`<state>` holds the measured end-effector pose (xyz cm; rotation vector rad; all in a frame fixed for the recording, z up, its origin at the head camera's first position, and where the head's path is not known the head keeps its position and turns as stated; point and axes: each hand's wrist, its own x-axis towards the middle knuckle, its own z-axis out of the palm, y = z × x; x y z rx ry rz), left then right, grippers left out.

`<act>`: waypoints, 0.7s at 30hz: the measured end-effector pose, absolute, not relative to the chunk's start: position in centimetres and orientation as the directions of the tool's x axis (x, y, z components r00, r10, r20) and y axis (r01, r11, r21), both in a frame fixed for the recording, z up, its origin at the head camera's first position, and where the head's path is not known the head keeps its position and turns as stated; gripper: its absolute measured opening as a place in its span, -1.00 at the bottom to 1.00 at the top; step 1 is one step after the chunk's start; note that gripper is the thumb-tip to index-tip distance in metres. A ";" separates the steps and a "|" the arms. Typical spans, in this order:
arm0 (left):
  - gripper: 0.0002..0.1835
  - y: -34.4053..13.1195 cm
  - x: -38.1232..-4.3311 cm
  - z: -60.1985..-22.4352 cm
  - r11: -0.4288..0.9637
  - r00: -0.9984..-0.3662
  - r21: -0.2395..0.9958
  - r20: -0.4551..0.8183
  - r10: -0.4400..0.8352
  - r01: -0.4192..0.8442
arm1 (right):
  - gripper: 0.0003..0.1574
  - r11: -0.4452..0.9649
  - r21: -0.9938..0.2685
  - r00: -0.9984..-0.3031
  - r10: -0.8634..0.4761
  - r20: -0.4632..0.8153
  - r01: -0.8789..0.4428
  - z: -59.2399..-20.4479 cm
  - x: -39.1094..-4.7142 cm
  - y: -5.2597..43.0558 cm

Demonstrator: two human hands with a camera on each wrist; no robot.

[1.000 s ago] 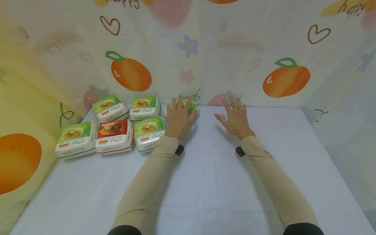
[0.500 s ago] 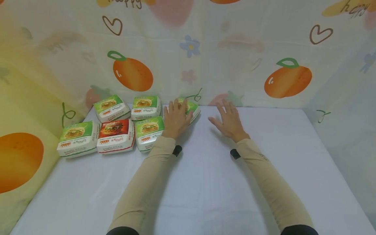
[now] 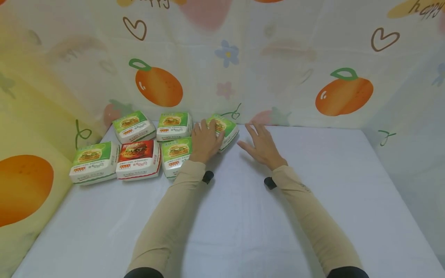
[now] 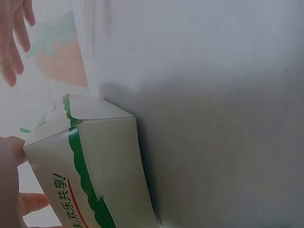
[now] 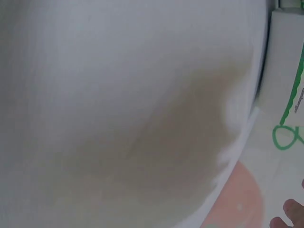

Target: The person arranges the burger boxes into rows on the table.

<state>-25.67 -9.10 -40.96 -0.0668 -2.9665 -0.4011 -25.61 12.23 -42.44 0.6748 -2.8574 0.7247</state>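
My left hand (image 3: 203, 143) lies over the left side of a green-and-white burger box (image 3: 224, 129) at the back, its fingers extended. The box stands turned at an angle; the hand partly hides it. In the left wrist view, fingers (image 4: 8, 175) appear beside a white box (image 4: 95, 161) with a green scalloped edge; contact is unclear. My right hand (image 3: 262, 148) hovers just right of that box, fingers spread, holding nothing. Part of its fingers (image 5: 292, 211) shows in the right wrist view. Another green box (image 3: 174, 156) sits left of my left wrist, partly covered.
Left of the hands stand a red-topped burger box (image 3: 139, 162) and several green ones, including a front-left box (image 3: 93, 164) and a back-row box (image 3: 174, 125). All rest on a white-covered table (image 3: 257, 231). A fruit-printed curtain (image 3: 278, 88) borders the back.
My left hand has drawn slightly left and back, uncovering more of the rightmost box. My right hand has moved left, closer to that box.
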 end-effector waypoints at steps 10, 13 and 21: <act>-0.38 -9.6 -25.8 -41.0 0.958 -0.993 0.288 0.116 -0.017 0.017 | -0.04 0.761 -0.530 -0.913 -0.401 0.071 -0.375 -42.8 -25.3 9.8; -0.37 -9.8 -25.8 -40.9 0.957 -0.995 0.288 0.096 -0.013 0.015 | 0.00 0.743 -0.573 -0.912 -0.410 0.019 -0.346 -42.9 -25.1 9.1; -0.37 -9.9 -25.8 -40.7 0.966 -0.995 0.249 0.094 0.044 0.067 | 0.12 0.713 -0.637 -0.918 -0.396 -0.023 -0.292 -43.4 -24.8 8.4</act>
